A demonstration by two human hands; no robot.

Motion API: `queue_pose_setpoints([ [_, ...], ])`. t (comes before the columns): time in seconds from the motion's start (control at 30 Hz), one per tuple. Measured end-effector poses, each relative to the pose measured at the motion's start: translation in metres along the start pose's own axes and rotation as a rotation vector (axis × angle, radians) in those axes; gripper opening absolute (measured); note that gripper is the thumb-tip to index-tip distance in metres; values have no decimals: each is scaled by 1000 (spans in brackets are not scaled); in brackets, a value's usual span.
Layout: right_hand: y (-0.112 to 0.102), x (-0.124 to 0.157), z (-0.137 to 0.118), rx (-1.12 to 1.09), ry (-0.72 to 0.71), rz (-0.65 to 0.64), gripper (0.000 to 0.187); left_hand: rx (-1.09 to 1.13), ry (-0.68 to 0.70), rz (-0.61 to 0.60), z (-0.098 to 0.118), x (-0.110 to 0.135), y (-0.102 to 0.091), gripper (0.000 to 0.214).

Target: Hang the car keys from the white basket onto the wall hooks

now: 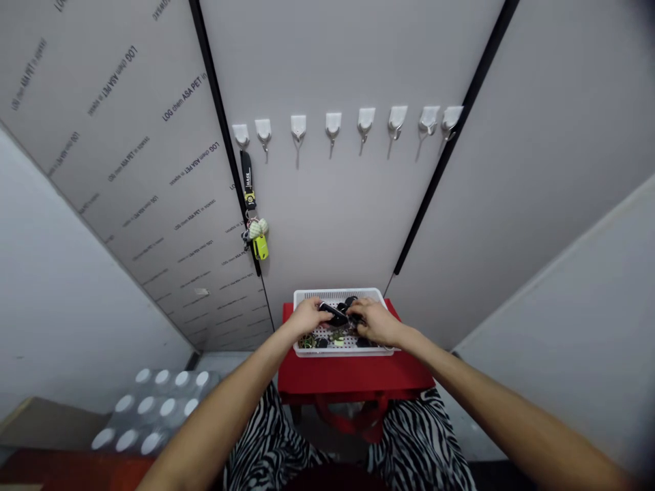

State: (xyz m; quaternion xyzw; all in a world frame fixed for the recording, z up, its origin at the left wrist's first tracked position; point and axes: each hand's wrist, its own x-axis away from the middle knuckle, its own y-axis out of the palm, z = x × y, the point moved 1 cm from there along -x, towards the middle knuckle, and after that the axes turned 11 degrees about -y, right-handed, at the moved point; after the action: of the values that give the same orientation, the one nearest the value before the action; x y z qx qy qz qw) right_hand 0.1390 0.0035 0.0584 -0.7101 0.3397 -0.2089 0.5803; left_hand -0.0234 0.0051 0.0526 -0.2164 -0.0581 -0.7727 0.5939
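Observation:
My left hand [308, 316] is closed on a black keychain strap [333, 314], which slants over the white plastic basket [301, 296]. Close by on the right, my right hand [377, 322] has its fingers pinched at a dark piece by the strap's end. Whether that piece belongs to the same keychain, I cannot tell. Below the hands, the basket holds several small things, among them a gold-coloured tangle of metal [308, 341], dark pieces and a pale yellow-green piece [339, 341]. My fingers hide part of the contents.
A row of white hooks [333, 124] is fixed on the grey wall ahead. From the leftmost hangs a keychain [248, 181] with a black strap and yellow-green fob. The basket stands on a red surface [353, 375]. White-capped bottles [148, 406] stand at lower left.

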Motion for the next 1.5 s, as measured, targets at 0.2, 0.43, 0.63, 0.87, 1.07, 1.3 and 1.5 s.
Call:
queue_pose_setpoints([
  [0.2,-4,-9,-11,-240,-19,130,13,173,-31,-54,18,20,-24,11],
  [0.43,-26,-17,-20,-813,89,98,21,345,12,-58,24,26,-55,15],
  [0.63,-64,-29,-27,-857,192,120,19,357,81,96,26,28,-76,14],
  [0.87,-119,-74,-67,-557,40,129,11,5,481,194,58,36,-61,26],
  [1.07,-147,-104,-85,-683,-7,309,16,308,554,96,90,44,-59,32],
  [1.3,-156,-147,-102,-1019,-75,708,29,638,649,252,125,38,-80,29],
  [1.5,-176,-191,-115,-983,-54,896,20,767,638,325,167,34,-105,20],
])
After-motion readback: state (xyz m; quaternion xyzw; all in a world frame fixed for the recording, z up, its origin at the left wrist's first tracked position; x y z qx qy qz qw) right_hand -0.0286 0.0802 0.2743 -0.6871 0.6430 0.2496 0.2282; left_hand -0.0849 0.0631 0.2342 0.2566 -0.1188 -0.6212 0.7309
